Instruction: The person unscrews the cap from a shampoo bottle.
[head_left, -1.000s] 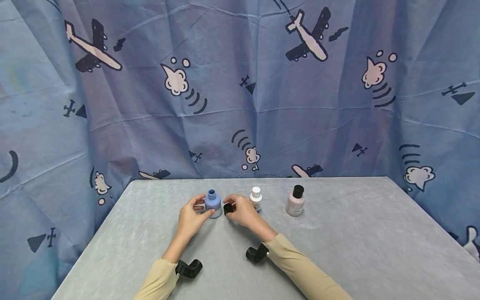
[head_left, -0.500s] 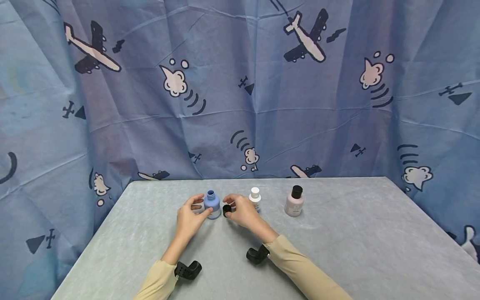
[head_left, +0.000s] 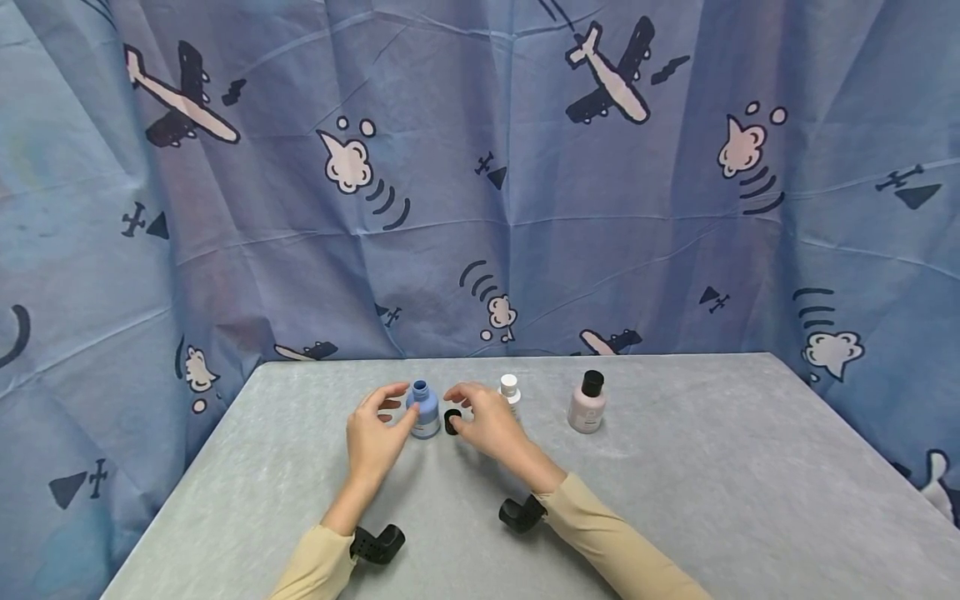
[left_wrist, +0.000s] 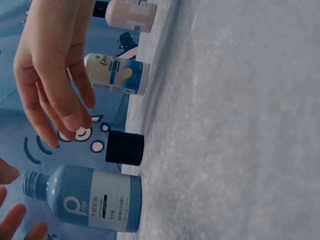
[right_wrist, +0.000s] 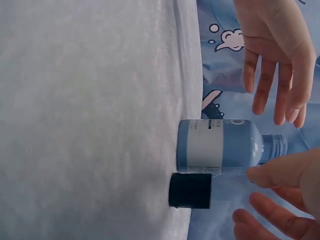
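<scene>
An uncapped blue bottle (head_left: 425,417) stands upright, its threaded neck bare in both wrist views. Just right of it, its black cap (left_wrist: 125,148) sits on the table. My left hand (head_left: 371,437) is at the bottle's left side with spread, relaxed fingers; the right wrist view shows this left hand (right_wrist: 280,60) apart from the bottle. My right hand (head_left: 491,425) hovers over and beside the cap, fingers loosely bent and holding nothing. In the left wrist view a gap shows between the right fingertips (left_wrist: 75,125) and the cap.
A small white bottle (head_left: 510,388) with a white cap stands behind my right hand, partly hidden. Farther right is a pale pink bottle (head_left: 587,410) with a black cap. The grey table (head_left: 712,467) ends at a blue patterned curtain (head_left: 420,167).
My left hand has let go of the blue bottle and drawn slightly left. My right fingers have come off the black cap, which stays on the table beside the bottle.
</scene>
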